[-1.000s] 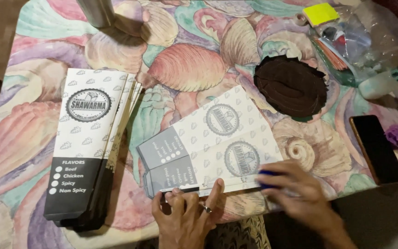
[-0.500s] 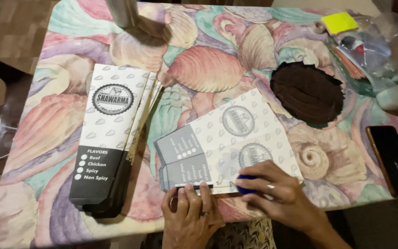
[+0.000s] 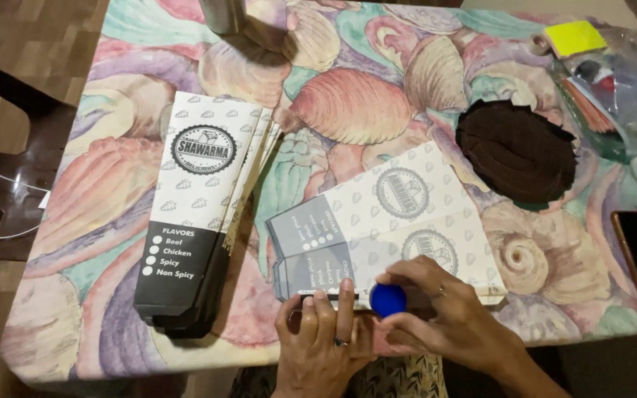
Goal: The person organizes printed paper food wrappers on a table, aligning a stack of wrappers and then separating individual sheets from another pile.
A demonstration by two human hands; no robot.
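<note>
Blue glue stick [image 3: 388, 300] is being gripped by the right hand [image 3: 447, 317]; left hand [image 3: 324, 339] fingers are lying flat, open, pressing the carton [image 3: 377, 225] at the counter's [image 3: 348, 110] near edge.

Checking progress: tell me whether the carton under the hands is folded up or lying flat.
Lying flat: the carton blank lies spread on the table, left hand pressing its near edge.

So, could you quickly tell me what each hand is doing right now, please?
Left hand: open, fingers flat, pressing the near edge of the flat box sheet.
Right hand: closed, grip on a small round blue object.
</note>
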